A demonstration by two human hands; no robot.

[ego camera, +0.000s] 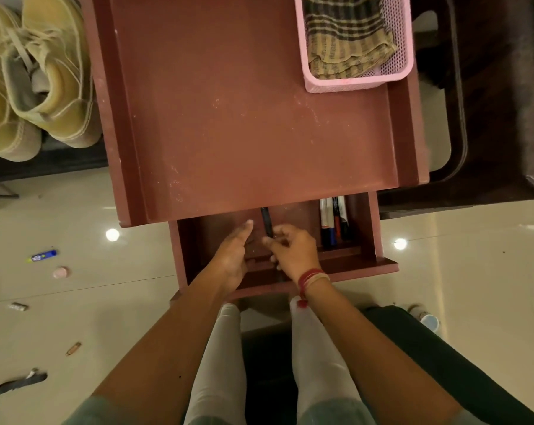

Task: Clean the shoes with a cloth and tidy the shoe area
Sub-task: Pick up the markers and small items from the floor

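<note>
Head view: the open reddish-brown wooden drawer (pixel 351 268) projects from under the reddish-brown tabletop (pixel 244 118). The left hand (pixel 233 256) lies inside it, fingers straight, holding nothing. The right hand (pixel 293 250) pinches a slim black pen (pixel 266 220) (upper end under the tabletop edge). The striped brown cloth (pixel 345 38) sits in the pink mesh basket (pixel 351 84) at the tabletop's far right corner. The tan suede lace-up shoes (pixel 44 72) stand to the left of the tabletop.
</note>
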